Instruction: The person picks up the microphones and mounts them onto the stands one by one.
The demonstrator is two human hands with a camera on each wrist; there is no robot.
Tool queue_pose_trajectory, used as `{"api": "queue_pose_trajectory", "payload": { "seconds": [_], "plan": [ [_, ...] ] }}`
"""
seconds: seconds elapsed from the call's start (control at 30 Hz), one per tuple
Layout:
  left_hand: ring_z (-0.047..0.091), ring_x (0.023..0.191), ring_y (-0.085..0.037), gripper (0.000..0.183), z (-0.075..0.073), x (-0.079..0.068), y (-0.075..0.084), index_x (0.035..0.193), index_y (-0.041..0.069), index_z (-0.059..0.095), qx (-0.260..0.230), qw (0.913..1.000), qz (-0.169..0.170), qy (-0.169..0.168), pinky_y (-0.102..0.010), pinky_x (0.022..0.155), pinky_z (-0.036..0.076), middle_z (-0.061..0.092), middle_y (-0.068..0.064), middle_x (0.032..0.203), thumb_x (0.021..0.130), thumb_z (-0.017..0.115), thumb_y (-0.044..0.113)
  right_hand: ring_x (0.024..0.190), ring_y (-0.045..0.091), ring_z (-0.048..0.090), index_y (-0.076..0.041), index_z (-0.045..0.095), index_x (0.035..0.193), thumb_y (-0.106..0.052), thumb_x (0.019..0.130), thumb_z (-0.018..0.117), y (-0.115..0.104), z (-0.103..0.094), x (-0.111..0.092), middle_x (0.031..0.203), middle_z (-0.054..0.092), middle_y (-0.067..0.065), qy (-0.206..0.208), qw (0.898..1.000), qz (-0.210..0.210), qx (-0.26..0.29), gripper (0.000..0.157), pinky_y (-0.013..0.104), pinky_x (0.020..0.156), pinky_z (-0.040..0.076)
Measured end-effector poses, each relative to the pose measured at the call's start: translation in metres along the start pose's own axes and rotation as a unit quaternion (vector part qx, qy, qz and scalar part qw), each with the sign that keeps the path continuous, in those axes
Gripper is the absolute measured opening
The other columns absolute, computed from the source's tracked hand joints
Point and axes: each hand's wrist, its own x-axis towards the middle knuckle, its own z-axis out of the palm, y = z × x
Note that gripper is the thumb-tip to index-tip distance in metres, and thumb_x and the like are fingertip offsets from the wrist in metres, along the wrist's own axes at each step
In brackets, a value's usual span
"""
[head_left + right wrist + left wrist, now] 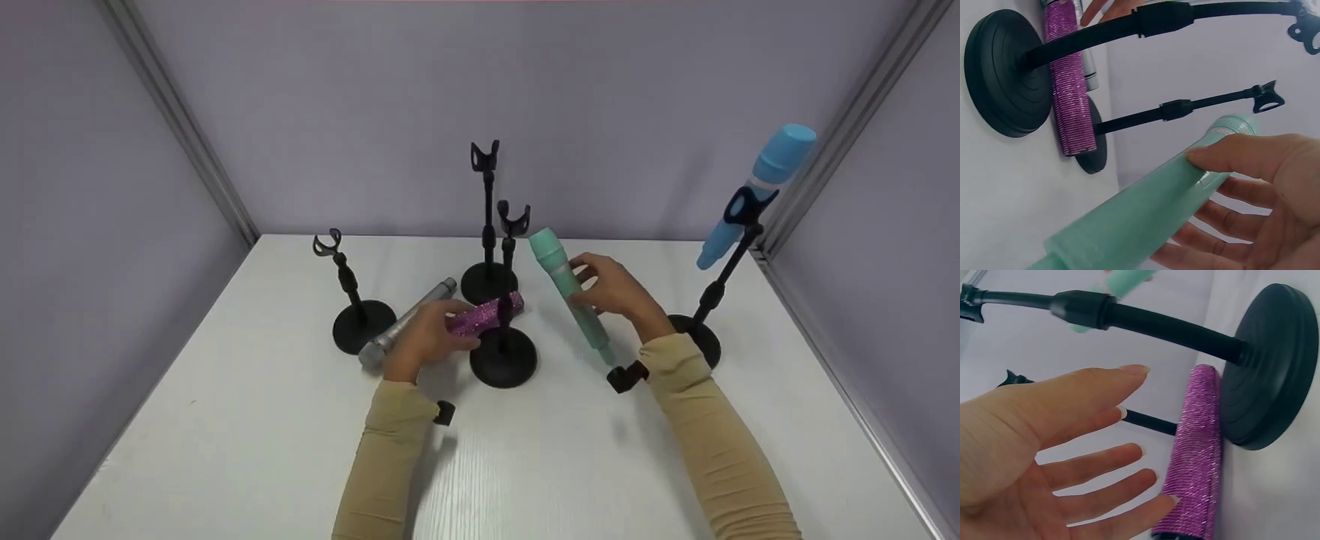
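Note:
My right hand (615, 289) holds a mint-green microphone (585, 319) between thumb and fingers. It hangs slanted over the table, its thick head up and its thin tail down toward me. In the right wrist view the thumb presses on the green barrel (1145, 208). My left hand (431, 334), fingers spread and slightly bent, is beside a glittery purple microphone (476, 321) lying on the table. In the left wrist view a fingertip overlaps the purple barrel (1193, 455). The front black microphone stand (504, 367), its cradle unfilled, rises in front of the purple microphone.
A silver microphone (382, 346) lies partly behind my left hand. Black stands with unfilled cradles are at the left (364, 330) and back (487, 281). The right stand (701, 334) bears a blue microphone (784, 154). Walls enclose the white table (247, 450) on three sides.

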Motion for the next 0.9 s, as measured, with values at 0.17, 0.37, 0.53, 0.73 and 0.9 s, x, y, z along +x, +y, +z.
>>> {"api": "queue_pose_trajectory", "payload": {
  "seconds": [0.17,0.37,0.53,0.73,0.9],
  "plan": [
    [0.068,0.119,-0.035,0.054,0.007,0.001,-0.004,0.130,0.005,0.069,-0.002,1.0000,-0.004,0.009,-0.047,0.104,0.053,0.072,-0.016,0.127,0.081,0.087,0.012,0.114,0.041,0.065,-0.006,0.053,0.145,-0.005,0.088,0.076,0.002,-0.003,-0.017,0.133,0.063,0.025,0.008,0.999,-0.034,-0.003,0.061,0.053,0.087,0.060],
    [0.068,0.115,-0.035,0.050,0.013,0.003,-0.006,0.125,0.003,0.072,-0.003,0.9995,-0.001,0.032,-0.047,0.101,0.054,0.073,-0.016,0.122,0.079,0.088,0.012,0.109,0.039,0.068,-0.006,0.054,0.144,-0.008,0.088,0.077,0.005,-0.007,-0.042,0.130,0.064,0.025,0.027,0.997,-0.071,0.014,0.061,0.054,0.091,0.058],
    [0.067,0.115,-0.038,0.048,0.020,0.006,-0.006,0.124,0.000,0.072,-0.002,0.9996,0.013,0.025,-0.050,0.103,0.054,0.071,-0.020,0.122,0.080,0.088,0.009,0.110,0.038,0.066,-0.007,0.055,0.143,-0.011,0.089,0.079,0.009,-0.003,-0.060,0.130,0.065,0.023,0.045,0.995,-0.090,0.028,0.060,0.055,0.093,0.056],
    [0.065,0.119,-0.036,0.042,0.030,0.004,-0.007,0.122,0.004,0.073,-0.011,0.9999,0.009,-0.008,-0.049,0.108,0.051,0.068,-0.017,0.123,0.082,0.087,0.009,0.113,0.036,0.063,-0.009,0.056,0.143,-0.011,0.088,0.079,0.013,0.003,-0.072,0.131,0.065,0.020,0.054,0.994,-0.083,0.041,0.060,0.055,0.096,0.053],
    [0.066,0.117,-0.032,0.035,0.036,0.005,-0.005,0.115,0.007,0.077,0.006,0.9999,0.012,-0.004,-0.047,0.107,0.050,0.073,-0.011,0.119,0.081,0.087,0.008,0.114,0.036,0.063,-0.009,0.056,0.144,-0.011,0.088,0.079,0.012,0.002,-0.076,0.132,0.065,0.020,0.051,0.994,-0.083,0.038,0.060,0.057,0.097,0.052]
  ]
}}
